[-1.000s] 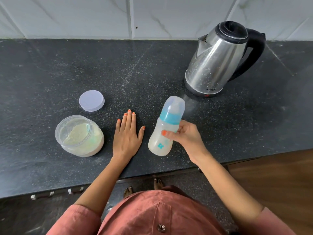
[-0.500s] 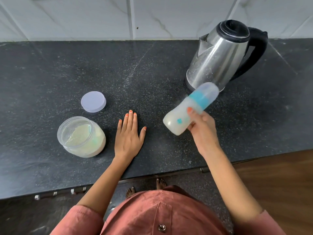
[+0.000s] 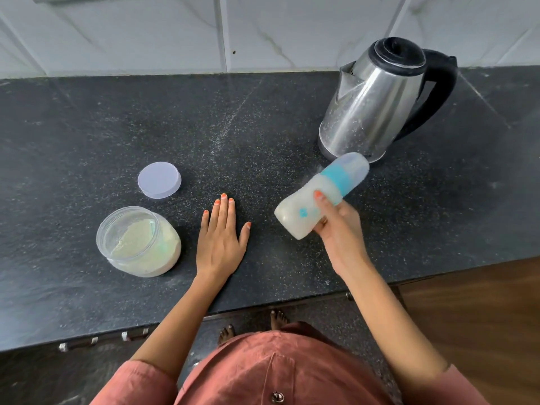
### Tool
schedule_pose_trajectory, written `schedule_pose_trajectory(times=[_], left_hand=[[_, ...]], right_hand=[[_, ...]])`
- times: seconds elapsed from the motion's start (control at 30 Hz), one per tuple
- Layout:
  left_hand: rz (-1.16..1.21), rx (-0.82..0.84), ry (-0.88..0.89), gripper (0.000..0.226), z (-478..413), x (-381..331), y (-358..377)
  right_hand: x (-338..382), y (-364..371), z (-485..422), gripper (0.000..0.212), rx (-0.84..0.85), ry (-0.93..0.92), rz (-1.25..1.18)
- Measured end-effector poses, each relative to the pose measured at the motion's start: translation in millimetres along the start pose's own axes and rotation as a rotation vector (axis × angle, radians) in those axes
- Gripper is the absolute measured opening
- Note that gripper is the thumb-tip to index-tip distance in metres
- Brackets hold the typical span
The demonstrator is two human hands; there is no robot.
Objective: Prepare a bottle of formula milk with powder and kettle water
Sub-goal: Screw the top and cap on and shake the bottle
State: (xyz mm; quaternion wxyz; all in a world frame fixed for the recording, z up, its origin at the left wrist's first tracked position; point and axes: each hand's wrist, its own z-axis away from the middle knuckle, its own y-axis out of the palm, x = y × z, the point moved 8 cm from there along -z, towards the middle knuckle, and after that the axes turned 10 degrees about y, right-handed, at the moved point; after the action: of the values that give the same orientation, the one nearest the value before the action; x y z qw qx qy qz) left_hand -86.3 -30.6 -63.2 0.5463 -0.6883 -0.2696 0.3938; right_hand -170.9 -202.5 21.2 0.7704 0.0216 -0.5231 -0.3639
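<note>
Granite counter (image 3: 117, 118): we find our right hand (image 3: 342, 229) gripping the baby bottle (image 3: 293, 213), tipped further toward the kettle (image 3: 371, 106) than a second ago; our left hand (image 3: 219, 239) stays flat, fingers straight.

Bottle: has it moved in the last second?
Yes. The bottle, gripped by the right hand, has tipped, its cap swinging right toward the kettle.

One bottle (image 3: 293, 213), one kettle (image 3: 371, 103), one jar (image 3: 137, 241) — one lid (image 3: 159, 179).
</note>
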Motion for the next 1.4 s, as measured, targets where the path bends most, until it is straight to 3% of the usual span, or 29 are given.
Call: schedule_pose_trajectory(times=[0.07, 0.13, 0.27, 0.33, 0.5, 0.7, 0.87, 0.93, 1.07, 1.27, 1.4], left_hand=[[-0.001, -0.003, -0.001, 0.076, -0.3, 0.6, -0.1], [-0.003, 0.002, -0.001, 0.076, 0.0, 0.4, -0.1], [0.008, -0.006, -0.002, 0.075, 0.0, 0.1, -0.9], [0.009, -0.004, -0.001, 0.075, -0.1, -0.4, -0.4], [0.013, -0.003, 0.0, 0.075, -0.8, 0.6, -0.1], [0.005, 0.001, 0.0, 0.076, -0.4, 0.1, -0.1], [0.014, 0.002, 0.0, 0.076, -0.8, -0.1, -0.5], [0.014, 0.004, -0.001, 0.076, -0.7, -0.3, -0.6], [0.012, 0.0, 0.0, 0.076, -0.4, -0.1, 0.0], [0.017, 0.001, -0.002, 0.077, 0.5, 0.4, -0.8], [0.023, -0.009, -0.006, 0.076, 0.3, -0.7, -1.9]], right_hand=[[-11.3, 11.0, 12.2, 0.019, 0.103, 0.04, 0.28], [-12.1, 10.9, 16.5, 0.023, 0.137, 0.043, 0.372], [7.2, -8.1, 0.3, 0.024, -0.014, -0.014, -0.078], [5.6, -9.8, -1.1, 0.025, -0.03, -0.034, -0.126], [-18.5, 7.0, 16.8, 0.028, 0.11, 0.056, 0.354], [7.6, -9.3, 0.3, 0.013, -0.077, -0.048, -0.158], [-17.7, 5.3, 18.2, 0.015, 0.021, 0.009, 0.333], [-12.6, 2.3, 14.3, 0.015, 0.007, 0.009, 0.239], [0.9, -9.9, -1.5, 0.014, -0.091, -0.023, -0.198], [-18.9, 8.7, 15.1, 0.019, 0.073, 0.064, 0.288], [6.1, -2.6, 1.9, 0.015, -0.023, -0.007, -0.149]])
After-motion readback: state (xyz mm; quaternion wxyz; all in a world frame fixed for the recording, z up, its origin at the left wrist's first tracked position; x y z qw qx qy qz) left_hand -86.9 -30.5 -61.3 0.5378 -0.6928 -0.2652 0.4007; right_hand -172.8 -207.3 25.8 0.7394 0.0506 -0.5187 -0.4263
